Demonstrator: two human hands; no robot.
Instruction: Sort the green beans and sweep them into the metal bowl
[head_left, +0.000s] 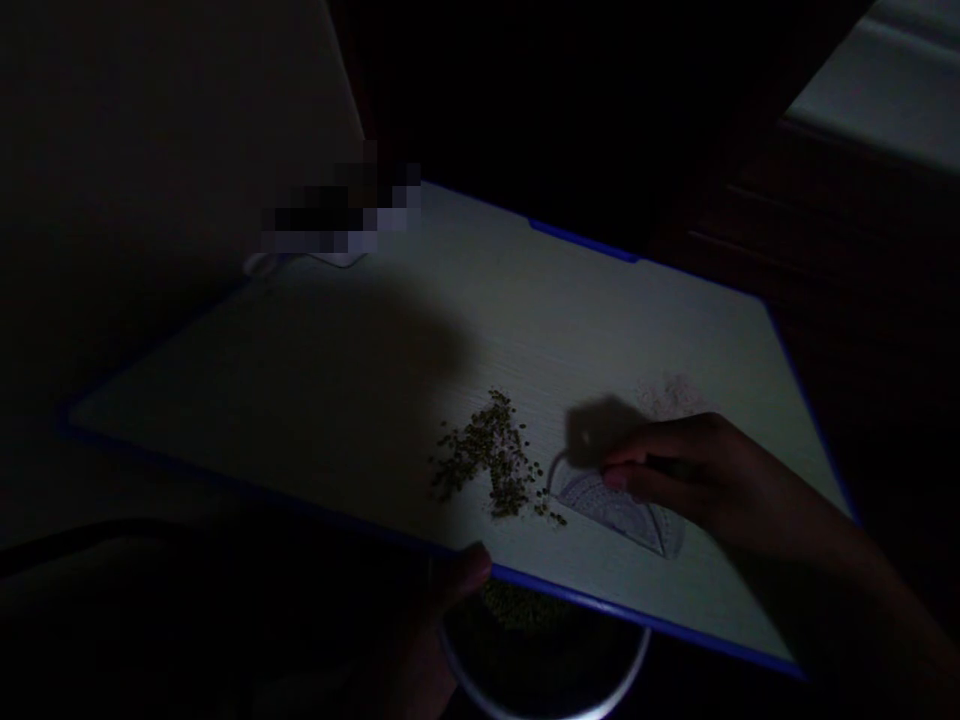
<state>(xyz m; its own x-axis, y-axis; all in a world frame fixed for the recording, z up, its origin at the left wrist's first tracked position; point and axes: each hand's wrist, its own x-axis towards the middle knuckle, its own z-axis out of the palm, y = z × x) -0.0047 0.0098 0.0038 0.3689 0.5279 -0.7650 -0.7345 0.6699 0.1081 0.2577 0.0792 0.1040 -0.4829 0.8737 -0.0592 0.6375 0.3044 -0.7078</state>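
In my right hand (686,475), a clear half-round protractor (619,510) is pinched between thumb and fingers, its straight edge low against the white tabletop. Just left of it lies a loose pile of small green beans (495,455), probably mung beans; a few sit near the protractor's left corner. My left hand (431,635) is closed on the left side of a round metal-rimmed bowl (630,665), its thumb up at the table's edge. More green beans (525,605) lie inside the bowl, which sits partly under the table edge. The left fingers are mostly in darkness.
The white table (600,330) has a blue rim. A patch of pale grains (671,393) lies beyond my right hand. At the far left corner are a pixelated object (345,220) and a whitish item (262,263). A wall stands at left; the room is very dark.
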